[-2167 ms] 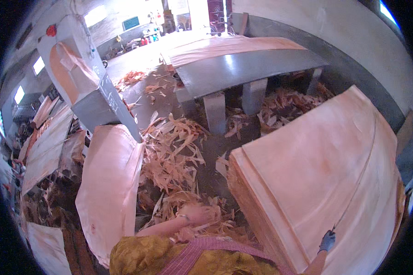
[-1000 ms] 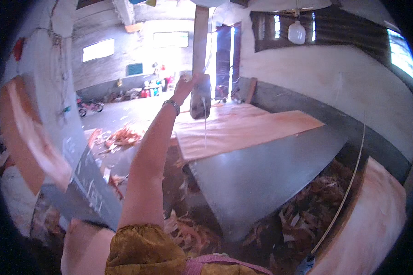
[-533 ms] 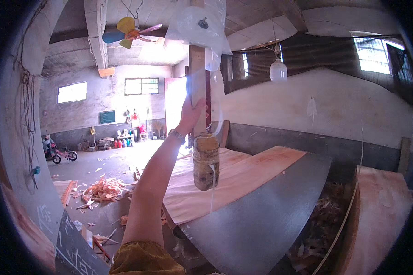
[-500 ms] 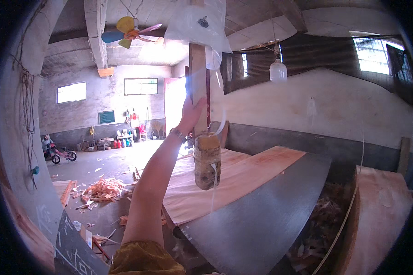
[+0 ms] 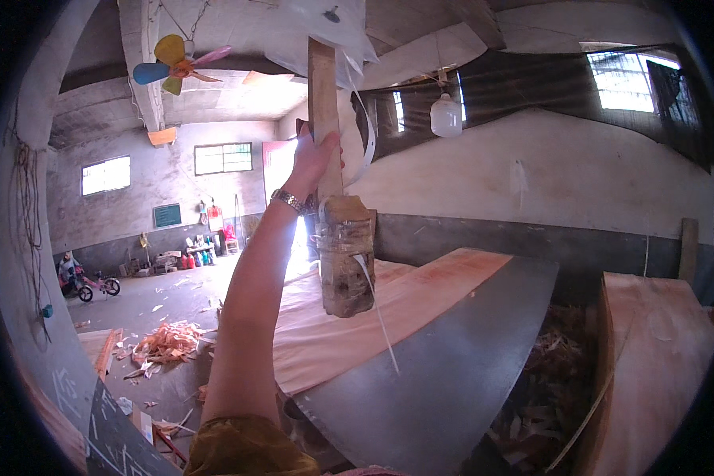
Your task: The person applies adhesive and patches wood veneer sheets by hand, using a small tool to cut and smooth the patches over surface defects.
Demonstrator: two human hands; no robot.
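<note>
My left hand (image 5: 312, 165) is closed around an upright wooden bar (image 5: 323, 87), with fingertips showing past its right side. Below the hand, at the bar's lower end, hangs a grimy, bottle-shaped container (image 5: 346, 258) wrapped in clear material. From it a thin white strip (image 5: 379, 321) dangles over the table. A translucent plastic bag (image 5: 325, 24) covers the upper part of the bar, and a pale band (image 5: 368, 131) curves down on its right. A metal-banded watch (image 5: 288, 200) is on my left wrist. My right hand is out of view.
Reddish wood veneer sheets (image 5: 444, 274) lie across a dark table (image 5: 436, 381). On the right stands a stack of veneer (image 5: 650, 349), with scraps (image 5: 543, 381) between. A shavings pile (image 5: 166, 341) lies on the left floor. A colourful fan (image 5: 176, 67) and a bulb (image 5: 446, 117) hang overhead.
The view has shifted, so the room appears farther left. The dangling white strip has swung to the right at its lower end. My left hand stays on the bar.
</note>
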